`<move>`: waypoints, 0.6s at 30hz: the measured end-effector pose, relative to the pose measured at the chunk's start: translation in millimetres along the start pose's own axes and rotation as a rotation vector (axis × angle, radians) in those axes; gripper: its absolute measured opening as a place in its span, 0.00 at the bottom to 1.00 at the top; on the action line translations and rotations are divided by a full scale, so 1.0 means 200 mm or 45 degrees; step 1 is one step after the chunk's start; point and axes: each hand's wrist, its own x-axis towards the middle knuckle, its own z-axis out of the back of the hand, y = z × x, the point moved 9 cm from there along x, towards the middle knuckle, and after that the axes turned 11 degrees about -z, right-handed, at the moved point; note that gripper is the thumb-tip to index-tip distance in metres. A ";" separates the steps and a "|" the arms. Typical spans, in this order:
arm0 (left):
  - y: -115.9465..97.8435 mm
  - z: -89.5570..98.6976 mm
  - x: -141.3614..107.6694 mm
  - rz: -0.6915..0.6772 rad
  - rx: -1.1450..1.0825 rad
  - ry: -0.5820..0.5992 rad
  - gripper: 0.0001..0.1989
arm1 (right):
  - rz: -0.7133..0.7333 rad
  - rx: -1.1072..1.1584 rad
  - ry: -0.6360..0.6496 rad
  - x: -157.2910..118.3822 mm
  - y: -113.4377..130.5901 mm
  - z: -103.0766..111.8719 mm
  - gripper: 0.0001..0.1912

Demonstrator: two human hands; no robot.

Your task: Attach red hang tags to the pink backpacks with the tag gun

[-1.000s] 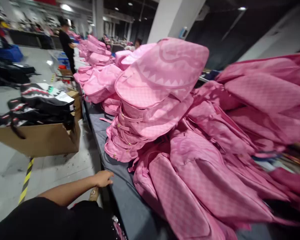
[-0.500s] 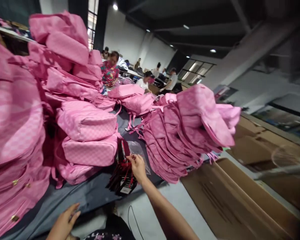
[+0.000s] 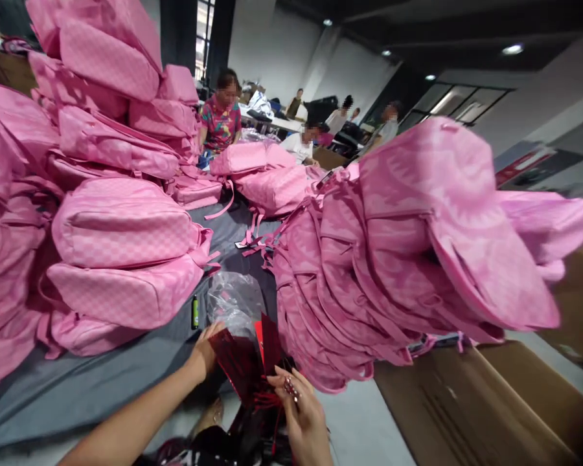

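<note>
A bunch of dark red and black tags (image 3: 240,366) with red strings hangs between my hands at the table's front edge. My left hand (image 3: 206,349) has its fingers closed on the tags' left side. With thumb and fingers, my right hand (image 3: 298,404) pinches the tags near their red strings; small shiny beads or pins show at its fingers. Just beyond the tags lies a clear plastic bag (image 3: 236,298) on the grey cloth (image 3: 168,353). A green marker-like object (image 3: 195,312) rests left of the bag.
Pink backpacks (image 3: 126,223) are stacked at the left, and a leaning row of pink backpacks (image 3: 369,259) stands at the right. Cardboard boxes (image 3: 457,401) are at the lower right. A person (image 3: 222,116) and several others work farther back.
The tags have been lifted off the cloth and moved toward me. My left hand has come up to them from the lower left. The view has shifted, and the green object is now visible.
</note>
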 end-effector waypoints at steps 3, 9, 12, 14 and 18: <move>-0.14 -0.18 0.34 -0.133 0.025 0.055 0.34 | -0.012 -0.010 -0.014 -0.02 -0.17 0.10 0.11; 0.17 -0.23 0.42 0.044 0.147 0.075 0.27 | -0.091 0.046 -0.019 0.09 -0.28 0.16 0.12; 0.41 -0.09 0.31 0.168 0.271 0.055 0.25 | -0.066 0.152 -0.094 0.23 -0.23 0.12 0.12; 0.47 -0.01 0.24 0.156 0.320 0.090 0.24 | -0.057 0.223 -0.161 0.36 -0.21 0.05 0.11; 0.46 0.01 0.14 0.082 0.333 0.171 0.24 | -0.178 0.336 -0.099 0.66 -0.27 -0.25 0.12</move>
